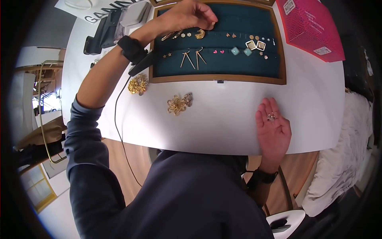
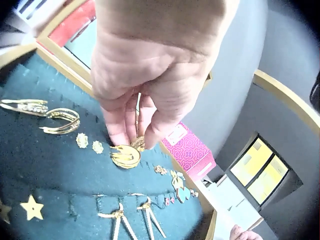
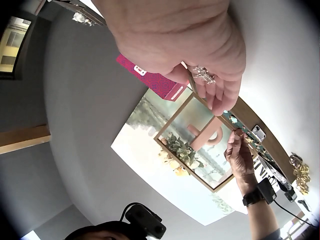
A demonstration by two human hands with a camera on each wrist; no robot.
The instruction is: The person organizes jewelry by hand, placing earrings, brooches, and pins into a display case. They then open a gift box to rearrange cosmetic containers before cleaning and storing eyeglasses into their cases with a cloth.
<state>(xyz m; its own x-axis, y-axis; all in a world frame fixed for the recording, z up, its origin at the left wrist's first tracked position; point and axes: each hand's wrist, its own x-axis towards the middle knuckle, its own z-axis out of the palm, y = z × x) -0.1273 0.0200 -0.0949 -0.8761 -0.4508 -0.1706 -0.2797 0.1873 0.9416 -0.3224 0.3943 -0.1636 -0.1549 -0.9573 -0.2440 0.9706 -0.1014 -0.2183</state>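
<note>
From the head view, we're seeing the whole jewelry case [image 1: 234,67], with the pink box [image 1: 310,30] sitting at its 3 o'clock and gold clusters [image 1: 177,104] lying at 7 and 8 o'clock on the white table [image 1: 223,119]. The left wrist view is missing those clusters but bringing the pinch up close: a small gold piece [image 2: 138,143] is sitting between the thumb and fingertips, just beside the gold hoop earring [image 2: 125,156]. Whether it's touching the lining, I can't tell. The right wrist view is adding a wood-framed pane [image 3: 192,145].

Now the poses! The left hand [image 1: 190,16] is reaching in from 7 o'clock, bending over the case's 11 o'clock area, fingers drawn together. At the case's 5 o'clock, the right hand [image 1: 273,131] is lying palm up, fingers close together and slightly bent, pointing toward 12, cradling silver pieces [image 1: 271,117].
</note>
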